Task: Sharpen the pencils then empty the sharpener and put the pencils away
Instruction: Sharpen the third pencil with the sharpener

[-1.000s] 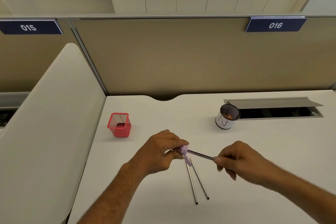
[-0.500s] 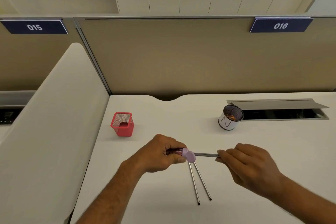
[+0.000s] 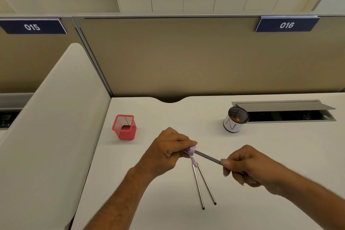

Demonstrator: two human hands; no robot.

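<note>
Above the middle of the white worktop, the left hand pinches a small lilac sharpener, and the right hand grips the back end of a dark pencil whose tip is seated in it. To sharpen well, the pencil should stay in line with the sharpener's bore, turned with light inward pressure while the left hand holds steady; bending sideways would likely snap the lead. Two more pencils lie just below the hands, touching or nearly so at the far ends and splayed toward the viewer. A red mesh holder stands to the left, and a white cup with brownish bits inside to the right. The pencil's tip is hidden inside the sharpener, so its sharpness cannot be judged, and most of the sharpener's body is covered by fingers.
</note>
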